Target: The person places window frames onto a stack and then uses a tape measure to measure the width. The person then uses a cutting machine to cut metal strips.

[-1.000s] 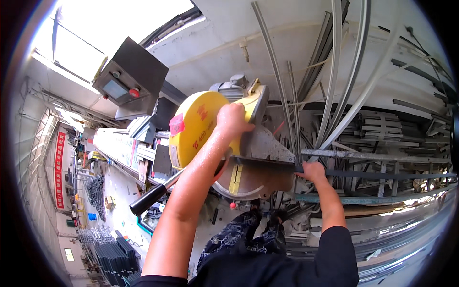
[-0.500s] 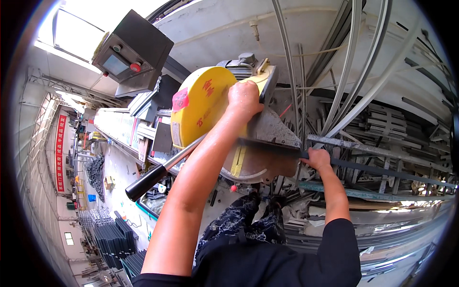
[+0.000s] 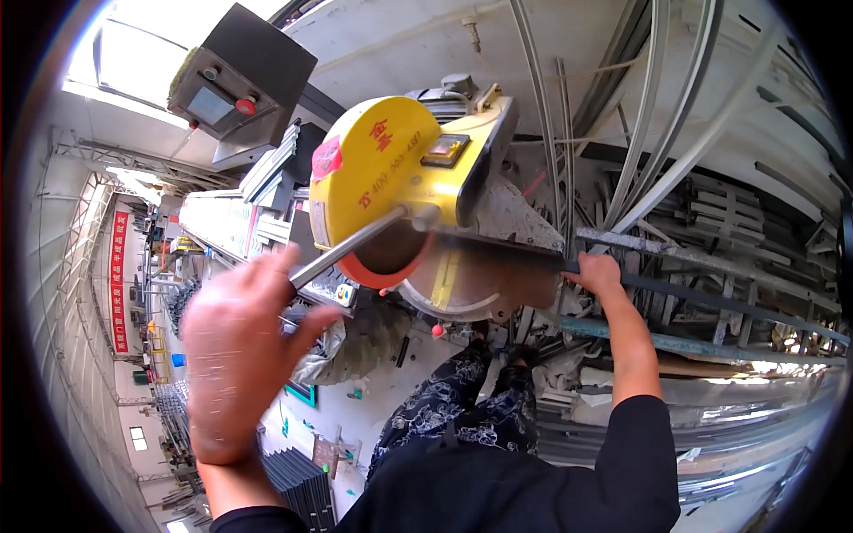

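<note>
A cut-off saw with a yellow round guard [image 3: 360, 169] stands in front of me. On its housing sits a small switch box [image 3: 446, 151]. A metal lever [image 3: 351, 249] slopes down and left from the saw. My left hand [image 3: 235, 355], blurred, is over the lever's lower end, thumb apart from the fingers. The black grip is hidden behind it, and I cannot tell whether the palm touches it. To the right, my right hand [image 3: 597, 274] closes round a dark grey metal bar [image 3: 693, 298] that runs across the round saw table [image 3: 493, 289].
A grey control box [image 3: 240, 80] with a red button stands at upper left. Long metal profiles [image 3: 653, 115] lean against the wall at right. A rack rail [image 3: 711, 258] runs rightward, with stacked stock around it. A small red ball knob [image 3: 437, 330] hangs below the saw table.
My left hand has left the top of the saw and moved down and left to the lever's end, uncovering the switch box. The right hand stays on the bar. The view has shifted slightly.
</note>
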Tool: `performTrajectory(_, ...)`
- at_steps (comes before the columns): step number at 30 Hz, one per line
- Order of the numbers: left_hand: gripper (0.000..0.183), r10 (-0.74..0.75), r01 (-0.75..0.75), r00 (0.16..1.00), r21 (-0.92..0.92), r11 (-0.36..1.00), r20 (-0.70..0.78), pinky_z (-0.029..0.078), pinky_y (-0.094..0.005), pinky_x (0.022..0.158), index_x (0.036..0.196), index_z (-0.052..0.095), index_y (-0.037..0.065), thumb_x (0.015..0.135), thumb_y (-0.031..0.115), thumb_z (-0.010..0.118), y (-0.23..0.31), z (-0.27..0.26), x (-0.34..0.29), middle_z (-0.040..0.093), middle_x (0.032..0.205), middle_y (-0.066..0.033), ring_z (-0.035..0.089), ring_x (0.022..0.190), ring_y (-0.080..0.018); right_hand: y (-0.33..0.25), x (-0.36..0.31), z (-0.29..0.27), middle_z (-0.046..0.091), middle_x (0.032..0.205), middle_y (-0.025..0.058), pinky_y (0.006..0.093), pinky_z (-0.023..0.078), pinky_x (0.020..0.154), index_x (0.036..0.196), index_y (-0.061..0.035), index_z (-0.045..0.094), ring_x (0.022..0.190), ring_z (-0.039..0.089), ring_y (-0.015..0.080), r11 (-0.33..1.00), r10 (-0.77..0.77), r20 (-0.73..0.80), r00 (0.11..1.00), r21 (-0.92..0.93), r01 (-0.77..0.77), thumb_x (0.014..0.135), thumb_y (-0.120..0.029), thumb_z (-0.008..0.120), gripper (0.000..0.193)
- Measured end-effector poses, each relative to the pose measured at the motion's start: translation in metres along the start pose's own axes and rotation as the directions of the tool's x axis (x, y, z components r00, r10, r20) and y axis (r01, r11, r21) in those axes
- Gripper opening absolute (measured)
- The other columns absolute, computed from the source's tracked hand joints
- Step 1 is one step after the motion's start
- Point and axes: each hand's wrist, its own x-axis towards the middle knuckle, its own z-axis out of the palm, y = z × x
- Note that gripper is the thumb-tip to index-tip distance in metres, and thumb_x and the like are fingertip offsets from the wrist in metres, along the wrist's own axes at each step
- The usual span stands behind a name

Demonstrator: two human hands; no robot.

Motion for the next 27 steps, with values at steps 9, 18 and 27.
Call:
performTrajectory(9, 0.043, 0.046, 0.544, 0.688, -0.557, 0.628, 0.724, 0.045, -0.0240, 0.041, 0.129, 0.047, -0.001, 0.091, 0.018, 0.053, -0.073, 0.007, 0.014, 0.062, 0.063, -0.0069, 0.057, 0.045, -0.0115, -0.001, 0.001, -0.002, 0.067, 0.074, 0.0172, 0.0456, 0.053, 0.066, 0.083, -0.0063, 0.061, 0.071, 0.066, 0.0359, 1.000, 0.004, 0.013, 1.000, -0.004, -0.004, 0.075, -0.062, 0.064, 0.057)
performTrajectory(18, 0.050, -0.042, 0.352, 0.760, -0.357, 0.865, 0.649, 0.047, -0.0502, 0.070, 0.135, 0.039, 0.005, 0.088, 0.015, 0.053, -0.030, 0.078, -0.078, 0.062, 0.080, -0.0246, 0.061, 0.079, -0.0444, 0.000, 0.001, 0.003, 0.067, 0.074, 0.0169, 0.0448, 0.053, 0.066, 0.084, -0.0057, 0.061, 0.072, 0.066, 0.0349, 1.000, -0.010, 0.001, 1.000, -0.018, 0.010, 0.076, -0.062, 0.063, 0.057)
performTrajectory(27, 0.043, -0.087, 0.638, 0.618, -0.433, 0.637, 0.782, 0.048, -0.0433, 0.065, 0.131, 0.034, -0.003, 0.094, 0.015, 0.047, 0.015, 0.228, -0.176, 0.061, 0.078, -0.0191, 0.062, 0.070, -0.0367, 0.006, 0.004, 0.026, 0.068, 0.082, 0.0145, 0.0468, 0.052, 0.071, 0.083, -0.0101, 0.066, 0.080, 0.065, 0.0358, 0.999, 0.042, -0.026, 0.999, -0.027, -0.042, 0.073, -0.066, 0.062, 0.057)
